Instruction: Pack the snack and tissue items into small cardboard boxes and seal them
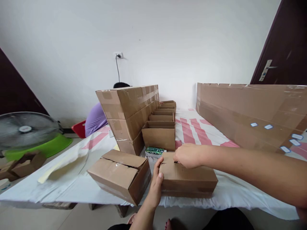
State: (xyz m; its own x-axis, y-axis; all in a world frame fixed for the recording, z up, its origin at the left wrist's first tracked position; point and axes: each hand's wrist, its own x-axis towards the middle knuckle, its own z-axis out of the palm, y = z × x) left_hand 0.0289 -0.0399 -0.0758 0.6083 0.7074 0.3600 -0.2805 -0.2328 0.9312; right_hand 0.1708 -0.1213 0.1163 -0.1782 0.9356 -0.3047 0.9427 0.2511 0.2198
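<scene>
A small closed cardboard box (189, 180) lies near the front edge of the cloth-covered table (240, 191). My left hand (157, 177) rests against the box's left end, fingers flat on the cardboard. My right hand (188, 156) sits on the box's top near the flap seam, fingers curled and pressed on the lid; whether they pinch anything is hidden. A second closed box (120, 175) lies tilted just left of my left hand. A green packet (154, 150) lies behind the two boxes.
A row of open boxes (159, 134) runs back along the table beside stacked taped cartons (128, 116). A long cardboard panel (251, 111) stands at the right. A person in purple (96, 119) crouches behind the stack. A fan (26, 129) stands left.
</scene>
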